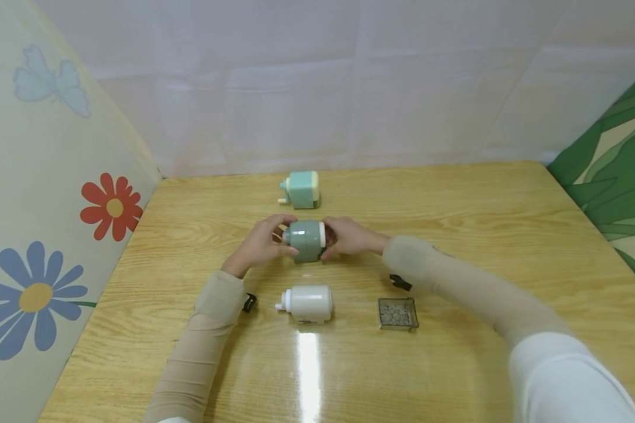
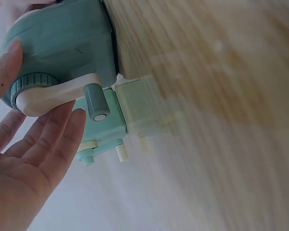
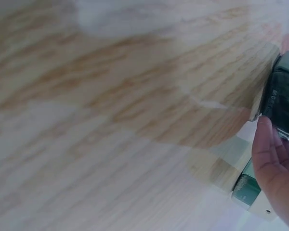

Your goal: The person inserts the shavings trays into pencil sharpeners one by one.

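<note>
A dark green crank pencil sharpener (image 1: pixel 307 241) sits between both hands in the middle of the table. My left hand (image 1: pixel 264 241) holds its crank end, thumb and fingers on either side. In the left wrist view, the white crank arm (image 2: pixel 58 94) with its green knob points past the fingers. My right hand (image 1: pixel 349 235) grips the opposite end, where the right wrist view shows fingers at a dark see-through drawer (image 3: pixel 282 101). Behind stands a light teal pencil sharpener (image 1: pixel 303 190); nearer to me is a white pencil sharpener (image 1: pixel 309 302).
A small clear drawer (image 1: pixel 394 328) with grey shavings in it lies to the right of the white sharpener. Small black pieces show beside the left wrist (image 1: pixel 250 302) and below the right forearm (image 1: pixel 400 282). A pale wall backs the wooden table (image 1: pixel 455 364); painted panels flank it.
</note>
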Motion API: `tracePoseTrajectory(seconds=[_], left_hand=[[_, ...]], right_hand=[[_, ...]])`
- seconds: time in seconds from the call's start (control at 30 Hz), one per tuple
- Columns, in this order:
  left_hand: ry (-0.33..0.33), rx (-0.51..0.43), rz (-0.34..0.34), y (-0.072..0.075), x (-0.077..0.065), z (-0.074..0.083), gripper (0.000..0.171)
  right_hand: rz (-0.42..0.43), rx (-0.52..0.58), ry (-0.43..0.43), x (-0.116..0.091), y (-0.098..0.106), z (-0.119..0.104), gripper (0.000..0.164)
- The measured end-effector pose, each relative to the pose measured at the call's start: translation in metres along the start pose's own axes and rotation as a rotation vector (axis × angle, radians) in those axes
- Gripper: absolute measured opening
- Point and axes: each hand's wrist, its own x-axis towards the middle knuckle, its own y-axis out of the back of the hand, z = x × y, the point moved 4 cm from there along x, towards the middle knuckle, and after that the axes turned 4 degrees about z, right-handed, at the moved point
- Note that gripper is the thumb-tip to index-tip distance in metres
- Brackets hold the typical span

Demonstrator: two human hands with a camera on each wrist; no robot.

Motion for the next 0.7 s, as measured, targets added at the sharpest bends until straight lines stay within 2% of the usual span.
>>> tracePoseTrajectory(seconds=[0.27,0.53,0.7], left_hand=[[0.003,0.002,-0.004,-0.0007,-0.0002,0.0029,0.061],[0.002,0.016,-0.005,-0.0005,-0.0009,0.0025,0.06],[0.005,0.031,-0.015,-0.0002,-0.0021,0.0008,0.062]], right_hand=[[0.022,-0.007,0.009,0.0032,-0.0021,-0.0018,0.05],[0.009,0.018,-0.02,0.0027,-0.0039,-0.0015,0.051],[0.004,0.01,-0.007,0.0008,-0.0026,-0.0014,0.052]])
